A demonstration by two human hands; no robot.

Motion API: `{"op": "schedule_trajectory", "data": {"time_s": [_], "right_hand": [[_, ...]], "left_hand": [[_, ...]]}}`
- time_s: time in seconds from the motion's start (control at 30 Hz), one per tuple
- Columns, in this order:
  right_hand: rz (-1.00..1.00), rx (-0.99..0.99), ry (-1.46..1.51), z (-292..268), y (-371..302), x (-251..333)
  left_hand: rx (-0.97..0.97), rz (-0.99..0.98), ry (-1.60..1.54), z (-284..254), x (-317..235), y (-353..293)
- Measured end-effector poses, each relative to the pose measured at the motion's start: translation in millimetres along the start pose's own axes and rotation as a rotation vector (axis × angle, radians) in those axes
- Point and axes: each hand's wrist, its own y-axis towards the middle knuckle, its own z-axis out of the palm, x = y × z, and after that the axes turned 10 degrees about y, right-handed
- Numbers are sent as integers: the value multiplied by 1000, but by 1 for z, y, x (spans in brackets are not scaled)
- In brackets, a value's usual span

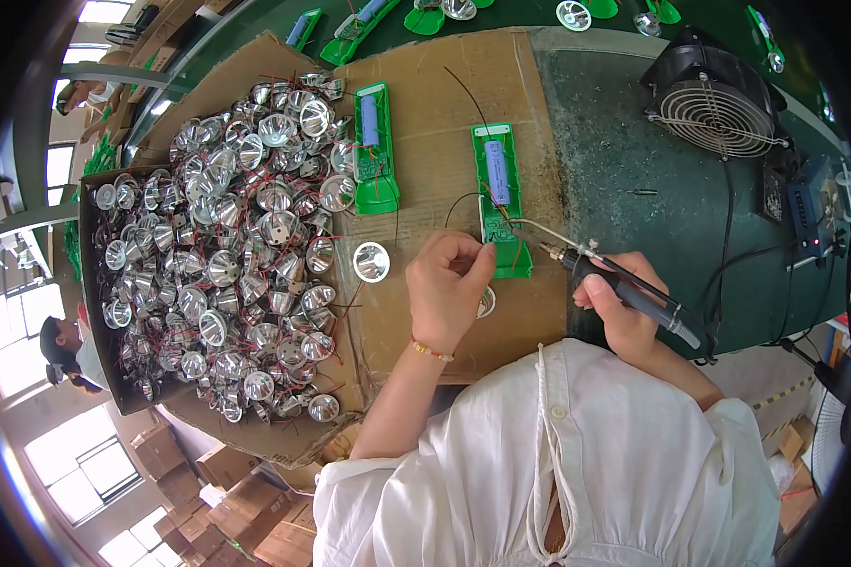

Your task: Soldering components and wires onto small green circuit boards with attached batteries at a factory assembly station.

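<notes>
My left hand (449, 283) is closed in a pinch beside a green plastic torch housing (514, 257); what its fingertips hold is hidden. Inside that housing lie a blue-purple cylindrical battery (496, 173) and a small green circuit board (497, 227). A thin dark wire (452, 204) loops from the housing toward my left hand. My right hand (629, 302) grips a soldering iron (633, 293) with a curved thin feed tube, its front end close to the board. A shiny reflector (486, 302) shows partly from behind my left hand. Another reflector (372, 263) lies to the left on the cardboard.
A cardboard box (113, 378) heaped with wired chrome reflectors (222, 265) stands left. A second green housing (376, 194) with a battery lies beside it. At the right are a black fan (719, 109), a blue soldering station (808, 217) and cables. Several green housings line the far edge.
</notes>
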Motion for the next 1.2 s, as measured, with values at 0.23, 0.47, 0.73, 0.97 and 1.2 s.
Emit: {"op": "schedule_trajectory", "data": {"time_s": [0.23, 0.47, 0.73, 0.97, 1.2], "right_hand": [[-10, -46, -25, -8, -4, 2], [-49, -61, -58, -11, -5, 2], [2, -59, -41, -13, -6, 2], [-14, 39, -34, -16, -5, 1], [-8, 64, -115, -16, -4, 0]], "left_hand": [[-3, -3, -7, 0, 2, 0], [-75, -76, -86, -1, -2, -5], [-142, 22, 98, -6, 15, -21], [-62, 133, -29, 3, 7, -12], [92, 113, 202, 1, -5, 3]]}}
